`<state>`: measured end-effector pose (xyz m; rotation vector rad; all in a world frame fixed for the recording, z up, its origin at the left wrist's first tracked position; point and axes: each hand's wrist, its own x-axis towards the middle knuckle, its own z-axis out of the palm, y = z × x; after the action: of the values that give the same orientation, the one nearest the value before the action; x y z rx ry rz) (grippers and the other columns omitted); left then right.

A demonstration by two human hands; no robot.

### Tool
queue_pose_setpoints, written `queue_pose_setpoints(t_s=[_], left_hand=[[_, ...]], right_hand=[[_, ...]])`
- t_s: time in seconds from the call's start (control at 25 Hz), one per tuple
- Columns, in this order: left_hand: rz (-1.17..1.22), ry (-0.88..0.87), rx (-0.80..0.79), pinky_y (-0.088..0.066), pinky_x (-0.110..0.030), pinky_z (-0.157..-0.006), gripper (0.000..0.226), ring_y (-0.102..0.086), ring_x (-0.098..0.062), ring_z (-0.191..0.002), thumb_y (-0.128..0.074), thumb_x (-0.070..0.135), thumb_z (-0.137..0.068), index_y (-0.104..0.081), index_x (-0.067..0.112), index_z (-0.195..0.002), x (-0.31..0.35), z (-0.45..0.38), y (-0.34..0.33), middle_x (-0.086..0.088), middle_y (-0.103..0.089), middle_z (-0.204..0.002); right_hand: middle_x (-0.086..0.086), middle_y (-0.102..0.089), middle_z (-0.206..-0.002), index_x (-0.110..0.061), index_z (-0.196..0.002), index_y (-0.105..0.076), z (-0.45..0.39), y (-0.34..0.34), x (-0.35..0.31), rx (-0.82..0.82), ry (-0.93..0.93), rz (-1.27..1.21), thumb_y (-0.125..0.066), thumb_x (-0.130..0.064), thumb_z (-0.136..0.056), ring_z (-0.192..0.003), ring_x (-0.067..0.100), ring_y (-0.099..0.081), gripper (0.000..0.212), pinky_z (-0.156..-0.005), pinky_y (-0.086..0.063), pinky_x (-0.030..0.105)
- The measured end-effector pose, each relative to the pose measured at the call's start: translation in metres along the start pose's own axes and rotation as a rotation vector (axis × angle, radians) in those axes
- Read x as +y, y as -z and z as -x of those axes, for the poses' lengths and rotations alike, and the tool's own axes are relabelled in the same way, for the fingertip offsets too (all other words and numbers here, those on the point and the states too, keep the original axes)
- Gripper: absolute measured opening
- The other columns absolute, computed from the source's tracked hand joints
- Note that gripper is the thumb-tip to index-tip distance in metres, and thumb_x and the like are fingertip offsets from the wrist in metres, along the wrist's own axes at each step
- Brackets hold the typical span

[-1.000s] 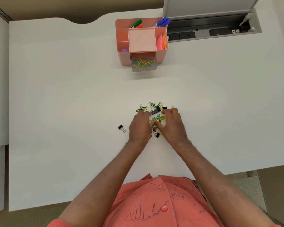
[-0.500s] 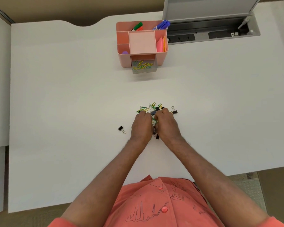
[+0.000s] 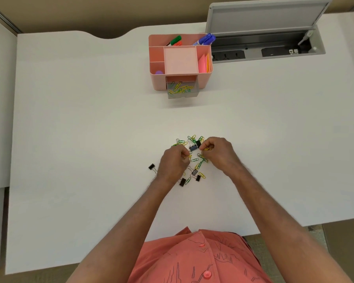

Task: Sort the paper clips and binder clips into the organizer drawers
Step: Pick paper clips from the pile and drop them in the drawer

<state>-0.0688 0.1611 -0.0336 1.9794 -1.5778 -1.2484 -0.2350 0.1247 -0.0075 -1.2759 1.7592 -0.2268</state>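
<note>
Paper clips pinched singly in each curled hand, left and right, fingers nearly closed.

Matt white desk; glossy pink plastic organizer; clear plastic drawer.

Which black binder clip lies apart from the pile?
The lone binder clip left of the left hand, on bare table. The other binder clips sit among the paper clips between both hands.
</note>
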Motion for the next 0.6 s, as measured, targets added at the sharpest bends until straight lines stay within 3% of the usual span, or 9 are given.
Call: queue_pose_setpoints(t_s=[0.12, 0.32, 0.44, 0.52, 0.6], left_hand=[[0.217, 0.060, 0.042, -0.052, -0.019, -0.068, 0.010, -0.064, -0.006, -0.072, -0.070, 0.009, -0.086, -0.071, 0.019, -0.085, 0.001, -0.008, 0.017, 0.008, -0.070, -0.078], [0.670, 0.070, 0.270, -0.056, -0.035, -0.072, 0.011, -0.063, -0.015, -0.067, -0.071, 0.002, -0.081, -0.072, 0.013, -0.084, 0.037, -0.043, 0.063, -0.003, -0.072, -0.075], [0.584, -0.051, 0.440, -0.055, -0.032, -0.072, 0.011, -0.063, -0.011, -0.068, -0.069, 0.003, -0.078, -0.072, 0.012, -0.083, 0.067, -0.083, 0.094, 0.002, -0.071, -0.075], [0.427, -0.127, 0.501, -0.054, -0.021, -0.072, 0.010, -0.064, -0.005, -0.070, -0.069, 0.003, -0.081, -0.072, 0.012, -0.085, 0.082, -0.107, 0.107, 0.008, -0.069, -0.078], [0.272, -0.157, 0.501, -0.056, -0.022, -0.075, 0.010, -0.067, -0.006, -0.078, -0.068, 0.004, -0.085, -0.073, 0.011, -0.089, 0.090, -0.123, 0.111, 0.006, -0.071, -0.082]], right_hand=[[-0.003, -0.071, -0.075, -0.023, -0.078, -0.073, -0.010, 0.023, -0.031, 0.010, 0.033, -0.224, -0.076, -0.003, -0.078, -0.067, 0.012, -0.062, 0.020, -0.062, -0.049, 0.028], [-0.008, -0.070, -0.079, -0.025, -0.081, -0.071, -0.056, 0.050, -0.106, 0.183, 0.270, -0.351, -0.072, -0.002, -0.077, -0.074, 0.007, -0.064, 0.024, -0.075, -0.055, 0.026], [-0.013, -0.066, -0.081, -0.023, -0.086, -0.068, -0.083, 0.050, -0.139, 0.288, 0.407, -0.139, -0.068, -0.004, -0.082, -0.076, 0.000, -0.061, 0.020, -0.070, -0.053, 0.017], [-0.006, -0.066, -0.087, -0.017, -0.091, -0.066, -0.095, 0.044, -0.147, 0.285, 0.459, 0.024, -0.067, -0.003, -0.086, -0.082, 0.008, -0.063, 0.015, -0.074, -0.057, 0.025], [0.000, -0.068, -0.094, -0.012, -0.097, -0.065, -0.101, 0.039, -0.148, 0.276, 0.490, 0.151, -0.066, -0.004, -0.090, -0.088, 0.016, -0.065, 0.011, -0.077, -0.059, 0.034]])
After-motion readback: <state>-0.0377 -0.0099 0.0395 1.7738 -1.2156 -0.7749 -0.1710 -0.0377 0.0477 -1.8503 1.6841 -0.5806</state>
